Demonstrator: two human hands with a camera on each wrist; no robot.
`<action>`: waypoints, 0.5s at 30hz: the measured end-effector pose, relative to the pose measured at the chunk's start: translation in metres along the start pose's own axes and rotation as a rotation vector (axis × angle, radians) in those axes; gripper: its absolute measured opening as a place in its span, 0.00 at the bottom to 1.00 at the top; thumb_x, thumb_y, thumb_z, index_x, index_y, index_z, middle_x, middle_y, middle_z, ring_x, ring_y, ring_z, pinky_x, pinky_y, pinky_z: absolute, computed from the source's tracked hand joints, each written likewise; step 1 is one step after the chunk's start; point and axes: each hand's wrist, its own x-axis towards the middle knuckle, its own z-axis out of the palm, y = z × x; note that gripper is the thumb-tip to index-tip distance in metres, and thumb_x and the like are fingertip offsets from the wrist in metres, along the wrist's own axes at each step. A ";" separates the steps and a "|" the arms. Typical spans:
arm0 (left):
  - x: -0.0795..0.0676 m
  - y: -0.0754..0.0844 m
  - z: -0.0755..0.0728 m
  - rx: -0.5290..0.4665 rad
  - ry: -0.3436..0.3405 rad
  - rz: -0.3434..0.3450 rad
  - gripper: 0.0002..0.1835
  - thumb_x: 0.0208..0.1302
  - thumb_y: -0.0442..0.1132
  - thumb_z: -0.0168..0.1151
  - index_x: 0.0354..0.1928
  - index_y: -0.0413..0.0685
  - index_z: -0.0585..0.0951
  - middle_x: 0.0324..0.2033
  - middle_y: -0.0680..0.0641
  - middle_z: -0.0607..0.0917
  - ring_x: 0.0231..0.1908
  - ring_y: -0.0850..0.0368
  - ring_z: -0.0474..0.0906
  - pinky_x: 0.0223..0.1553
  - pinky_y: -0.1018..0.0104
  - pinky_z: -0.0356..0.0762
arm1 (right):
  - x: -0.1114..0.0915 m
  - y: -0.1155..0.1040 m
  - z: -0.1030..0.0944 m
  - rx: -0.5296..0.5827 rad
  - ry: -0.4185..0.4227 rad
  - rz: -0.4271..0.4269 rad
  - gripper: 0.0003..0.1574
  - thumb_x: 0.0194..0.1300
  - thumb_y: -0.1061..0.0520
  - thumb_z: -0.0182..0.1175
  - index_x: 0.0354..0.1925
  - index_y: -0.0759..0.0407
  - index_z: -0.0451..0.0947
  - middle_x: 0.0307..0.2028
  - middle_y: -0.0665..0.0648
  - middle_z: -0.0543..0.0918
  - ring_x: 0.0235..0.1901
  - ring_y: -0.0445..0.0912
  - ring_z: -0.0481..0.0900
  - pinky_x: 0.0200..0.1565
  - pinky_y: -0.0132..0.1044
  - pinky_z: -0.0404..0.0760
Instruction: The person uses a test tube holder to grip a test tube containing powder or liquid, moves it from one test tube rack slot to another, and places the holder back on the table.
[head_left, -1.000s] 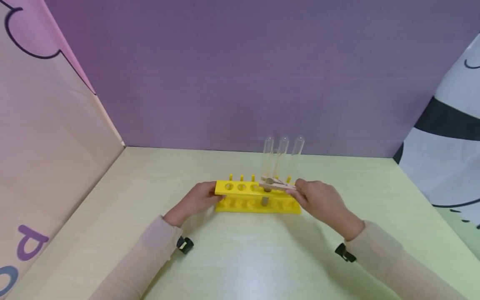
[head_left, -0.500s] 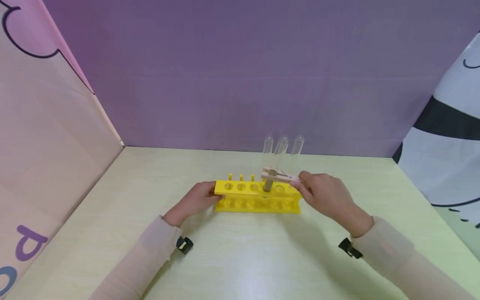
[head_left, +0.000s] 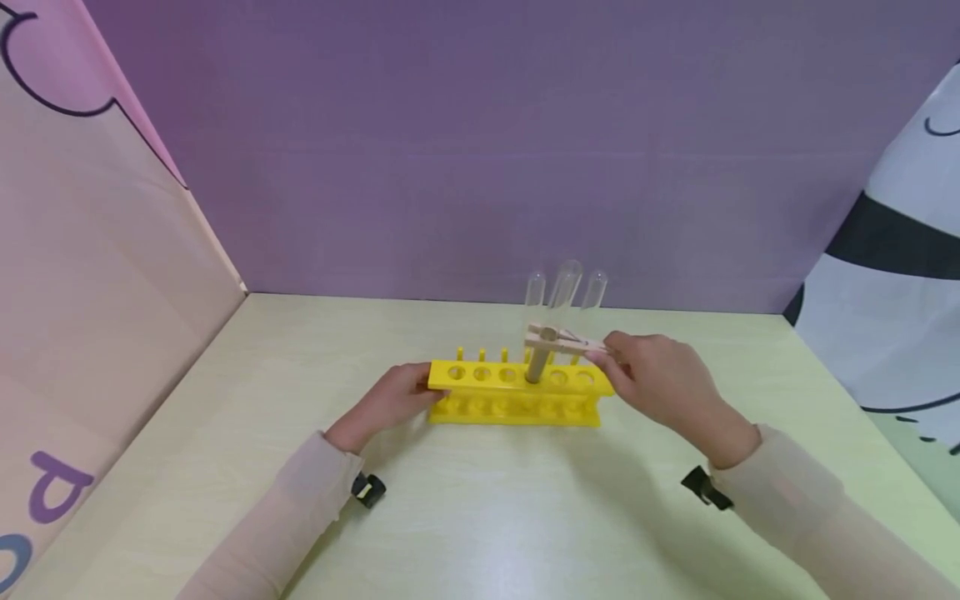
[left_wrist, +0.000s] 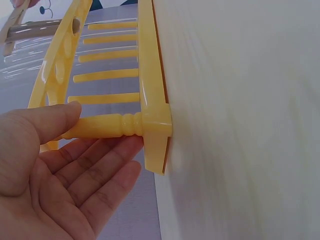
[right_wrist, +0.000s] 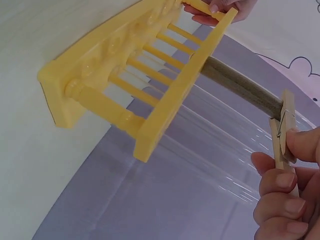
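Note:
A yellow test tube rack [head_left: 487,379] stands on the table. My left hand [head_left: 393,396] holds its left end; in the left wrist view the thumb and fingers close about the end post [left_wrist: 100,126]. My right hand [head_left: 667,379] grips a wooden test tube clamp [head_left: 577,342] above the rack. The clamp pinches a glass test tube [head_left: 538,363] with a grey-brown filling below the clamp. That tube leans slightly, its lower end in a hole of the upper rack plate. In the right wrist view the filled part [right_wrist: 245,87] runs from plate to clamp.
Clear tubes [head_left: 535,292] stand with rounded ends up along the rack's rear, where several yellow pegs [head_left: 482,353] rise. The light wooden table [head_left: 480,508] ends at a purple backdrop [head_left: 480,167]. Printed panels [head_left: 97,233] flank the sides.
My right hand has risen and moved slightly right with the clamp. The filled tube has come up partway out of the rack. My left hand and the rack have stayed put.

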 end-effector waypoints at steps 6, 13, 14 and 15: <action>0.001 -0.001 0.001 -0.001 0.000 0.005 0.20 0.66 0.36 0.57 0.60 0.43 0.74 0.54 0.46 0.80 0.46 0.57 0.77 0.52 0.58 0.77 | 0.001 0.000 -0.009 -0.003 0.014 0.013 0.19 0.68 0.50 0.55 0.21 0.54 0.67 0.10 0.47 0.59 0.11 0.41 0.53 0.15 0.32 0.53; 0.002 -0.002 0.001 0.000 0.003 0.002 0.20 0.66 0.36 0.57 0.60 0.43 0.73 0.54 0.46 0.80 0.47 0.56 0.77 0.52 0.58 0.77 | 0.004 -0.002 -0.015 -0.005 0.035 0.000 0.20 0.68 0.49 0.55 0.21 0.54 0.67 0.11 0.47 0.59 0.11 0.40 0.53 0.14 0.32 0.52; 0.002 -0.002 0.001 0.002 0.003 0.002 0.20 0.66 0.36 0.57 0.60 0.44 0.74 0.54 0.46 0.80 0.47 0.56 0.77 0.51 0.58 0.77 | 0.004 -0.003 -0.015 -0.005 0.037 -0.001 0.20 0.68 0.49 0.55 0.21 0.54 0.67 0.11 0.47 0.59 0.11 0.40 0.53 0.14 0.32 0.52; 0.002 -0.002 0.001 0.003 0.003 0.001 0.20 0.66 0.36 0.57 0.60 0.44 0.74 0.54 0.47 0.80 0.47 0.57 0.77 0.51 0.58 0.77 | 0.004 -0.003 -0.015 -0.003 0.038 -0.003 0.20 0.68 0.49 0.55 0.21 0.54 0.67 0.11 0.47 0.59 0.11 0.40 0.53 0.14 0.32 0.52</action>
